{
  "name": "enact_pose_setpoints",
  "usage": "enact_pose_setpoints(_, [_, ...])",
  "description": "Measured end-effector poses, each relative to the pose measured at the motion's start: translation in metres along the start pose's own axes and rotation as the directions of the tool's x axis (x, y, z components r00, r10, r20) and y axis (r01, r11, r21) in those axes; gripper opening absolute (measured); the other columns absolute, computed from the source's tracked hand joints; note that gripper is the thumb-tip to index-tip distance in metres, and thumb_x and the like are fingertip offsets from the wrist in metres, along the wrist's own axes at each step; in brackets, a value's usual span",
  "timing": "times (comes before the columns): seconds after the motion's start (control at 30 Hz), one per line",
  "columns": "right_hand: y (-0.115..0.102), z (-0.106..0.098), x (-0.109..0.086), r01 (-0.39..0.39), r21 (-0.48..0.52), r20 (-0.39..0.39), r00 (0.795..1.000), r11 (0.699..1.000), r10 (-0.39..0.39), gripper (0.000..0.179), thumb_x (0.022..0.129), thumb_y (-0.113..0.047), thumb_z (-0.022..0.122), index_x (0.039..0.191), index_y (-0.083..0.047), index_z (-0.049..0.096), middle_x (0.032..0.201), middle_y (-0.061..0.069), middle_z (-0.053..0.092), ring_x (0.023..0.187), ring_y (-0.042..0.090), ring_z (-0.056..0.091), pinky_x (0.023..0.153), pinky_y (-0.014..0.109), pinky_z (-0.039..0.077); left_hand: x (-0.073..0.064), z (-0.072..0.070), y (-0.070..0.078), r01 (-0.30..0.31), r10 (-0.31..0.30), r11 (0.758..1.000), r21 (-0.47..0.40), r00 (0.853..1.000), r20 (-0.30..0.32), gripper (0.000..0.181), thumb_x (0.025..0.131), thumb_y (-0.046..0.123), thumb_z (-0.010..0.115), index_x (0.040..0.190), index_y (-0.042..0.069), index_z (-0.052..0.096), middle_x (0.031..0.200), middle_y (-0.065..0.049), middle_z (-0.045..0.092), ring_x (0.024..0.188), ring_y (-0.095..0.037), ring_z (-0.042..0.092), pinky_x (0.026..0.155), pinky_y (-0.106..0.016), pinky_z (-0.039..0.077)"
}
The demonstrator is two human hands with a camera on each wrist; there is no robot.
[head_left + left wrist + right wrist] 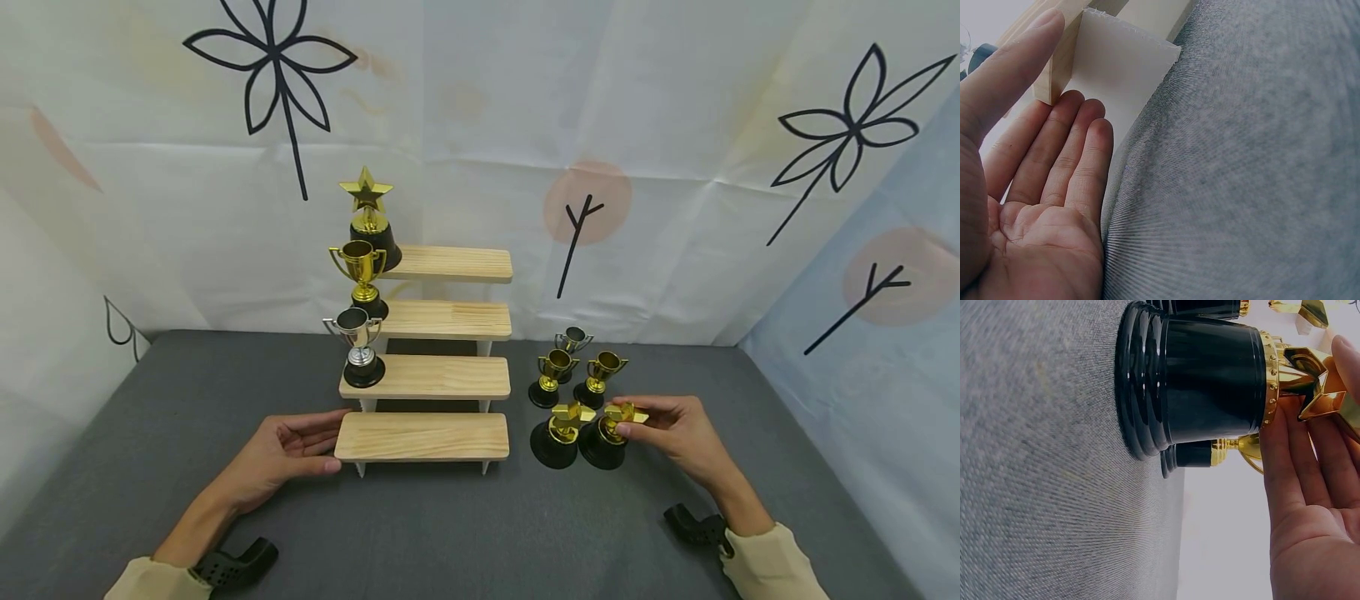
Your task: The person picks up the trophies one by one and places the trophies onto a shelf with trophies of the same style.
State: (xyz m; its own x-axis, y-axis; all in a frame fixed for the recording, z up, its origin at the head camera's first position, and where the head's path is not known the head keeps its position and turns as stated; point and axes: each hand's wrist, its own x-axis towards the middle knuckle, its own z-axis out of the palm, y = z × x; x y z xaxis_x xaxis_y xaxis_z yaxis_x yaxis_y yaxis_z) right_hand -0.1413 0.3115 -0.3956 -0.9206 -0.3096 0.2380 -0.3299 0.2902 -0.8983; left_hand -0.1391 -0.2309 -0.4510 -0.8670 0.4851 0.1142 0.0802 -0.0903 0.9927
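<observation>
My right hand (675, 429) pinches the gold star of a trophy (1210, 378) between thumb and fingers; its black base stands on the table. Left of it stands a matching star trophy (553, 446), with small gold cups (557, 365) and a silver cup (572, 340) behind. My left hand (288, 450) is at the left end of the lowest step of a wooden display stand (423, 437). In the left wrist view its fingers (1088, 140) are fairly straight, beside the step's end and white support.
On the stand's upper steps, at their left ends, are a silver cup trophy (360, 342), a gold cup trophy (362, 271) and a gold star trophy (369, 221). A patterned cloth (480, 100) hangs behind the grey table (450, 542).
</observation>
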Motion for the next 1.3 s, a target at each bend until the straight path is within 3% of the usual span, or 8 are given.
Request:
enact_pose_setpoints(0.53, [-0.009,-0.004,0.0,0.015,0.014,-0.017,1.0,1.0,-0.015,0.032,0.088,0.007,0.075,0.119,0.013,0.068,0.108,0.002,0.076,0.085,0.014,0.072,0.066,0.027,0.063,-0.001,0.0,0.0,0.009,-0.009,1.0,0.005,1.0,-0.011,0.069,0.085,-0.013,0.073,0.143,-0.024,0.035,0.137,0.003,0.061,0.123,-0.014,0.061,0.099,-0.033,0.055])
enact_pose_setpoints(0.77, [-0.017,-0.007,-0.001,0.022,0.008,-0.045,0.999,1.0,-0.022,0.032,0.087,0.012,0.072,0.119,0.013,0.068,0.106,0.0,0.076,0.085,0.014,0.073,0.067,0.029,0.064,-0.001,0.0,0.001,0.008,-0.008,1.0,-0.006,1.0,-0.006,0.069,0.086,-0.013,0.072,0.143,-0.024,0.035,0.136,0.006,0.061,0.124,-0.013,0.06,0.099,-0.032,0.055])
enact_pose_setpoints(1.3, [-0.048,-0.024,0.004,0.016,-0.126,-0.06,0.998,0.992,-0.024,0.033,0.088,0.006,0.075,0.12,0.01,0.069,0.11,-0.003,0.075,0.087,0.015,0.073,0.07,0.027,0.064,-0.001,0.0,0.001,0.013,-0.013,1.0,0.004,1.0,-0.014,0.069,0.086,-0.012,0.072,0.143,-0.024,0.036,0.136,0.006,0.061,0.123,-0.013,0.061,0.099,-0.032,0.055])
